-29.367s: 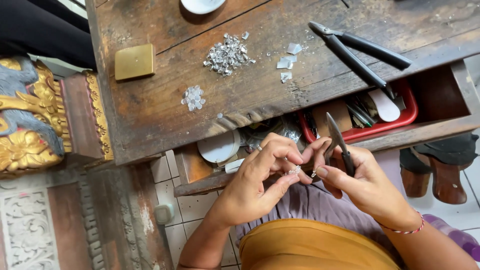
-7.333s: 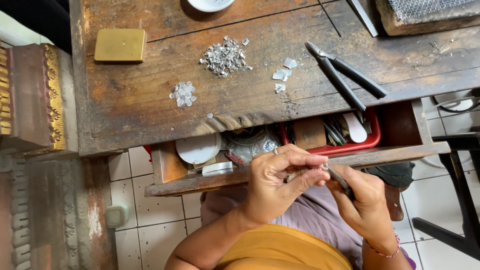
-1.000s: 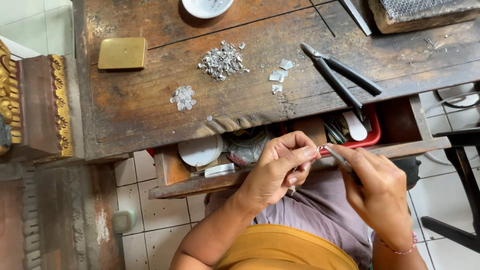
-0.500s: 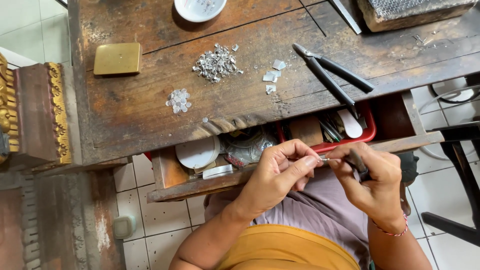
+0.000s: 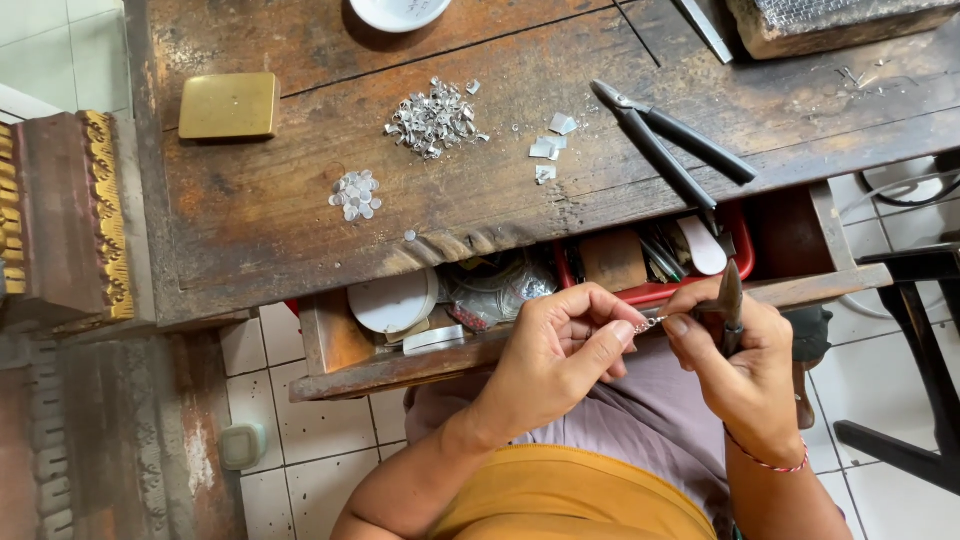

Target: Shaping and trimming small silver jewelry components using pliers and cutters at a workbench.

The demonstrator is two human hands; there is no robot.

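My left hand (image 5: 560,350) pinches a tiny silver piece (image 5: 648,323) between thumb and fingertips, just in front of the open drawer (image 5: 390,372). My right hand (image 5: 740,370) touches the same piece with thumb and forefinger and grips small dark pliers (image 5: 729,300), their tip pointing up. On the worn wooden bench (image 5: 300,230) lie a heap of small silver bits (image 5: 432,120), a cluster of round silver discs (image 5: 354,194) and a few flat silver scraps (image 5: 552,150).
Black-handled pliers (image 5: 670,150) lie on the bench at right. A brass block (image 5: 229,105) sits at left, a white bowl (image 5: 400,12) at the top edge. The drawer holds a red tray (image 5: 650,290) of tools, a white round lid (image 5: 392,300). A black chair leg (image 5: 900,450) stands right.
Both hands have stayed together at the drawer front over the last second, shifting slightly. The pliers' tip now points up beside the silver piece.
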